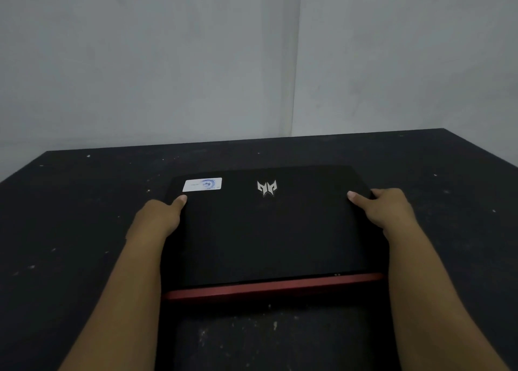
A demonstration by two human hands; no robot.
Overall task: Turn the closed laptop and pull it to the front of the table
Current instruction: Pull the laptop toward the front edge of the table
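Note:
A closed black laptop (269, 230) lies in the middle of the dark table (70, 216). Its red hinge strip faces me along the near edge. A silver logo and a white sticker sit near its far edge. My left hand (159, 219) grips the laptop's left side, thumb on the lid. My right hand (384, 210) grips the right side the same way. The fingers of both hands are hidden under the laptop's edges.
The table's back edge runs along a grey wall (196, 62) with a corner seam right of centre. The dark tabletop is speckled with pale marks, and a stretch of it shows between the laptop and me.

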